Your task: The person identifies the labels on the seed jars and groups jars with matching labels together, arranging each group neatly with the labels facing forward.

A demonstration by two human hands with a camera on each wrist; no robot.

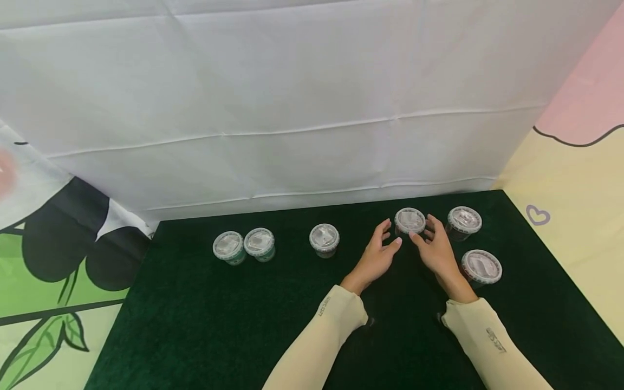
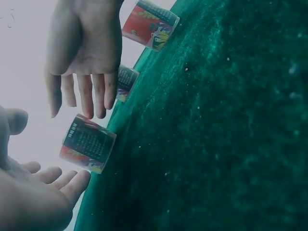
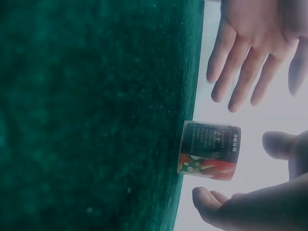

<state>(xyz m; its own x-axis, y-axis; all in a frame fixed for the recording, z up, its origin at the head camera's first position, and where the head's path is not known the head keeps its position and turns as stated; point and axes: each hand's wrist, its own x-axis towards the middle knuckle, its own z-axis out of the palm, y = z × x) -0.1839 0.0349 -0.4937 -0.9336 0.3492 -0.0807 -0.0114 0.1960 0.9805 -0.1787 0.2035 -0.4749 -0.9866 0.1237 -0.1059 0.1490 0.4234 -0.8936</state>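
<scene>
We find the lidded cup [image 1: 410, 219] just ahead of the fingertips, in the space between the left hand [image 1: 377, 260] and the right hand [image 1: 437, 252], upright on the green cloth [image 1: 205, 325]. Both hands are unclosed and have hold of nothing: fingers parted and slightly bent, thumbs out, palms turned toward each other. From the right wrist we see a gap around the cup; from the left wrist, the left fingers look very near it, though we cannot tell whether they touch.

For a good two-handed hold, we would bring both palms in evenly and low, pressing the cup's side wall rather than the lid rim — the right thumb overlaps that rim in the head view. A level, gentle squeeze should suit it, and the right hand's outer side wants care, with neighbours so near.

Counting, we get six lidded cups: the one between the hands, a far right cup [image 1: 464, 219] just beyond the right fingers, a near right cup [image 1: 481, 266] beside the right wrist, a lone cup [image 1: 324, 237] left of the left hand, and a side-by-side pair [image 1: 260, 241] farther left. Around them we count two pale sleeves [image 1: 317, 341] — and behind, one white backdrop [image 1: 292, 97].
</scene>
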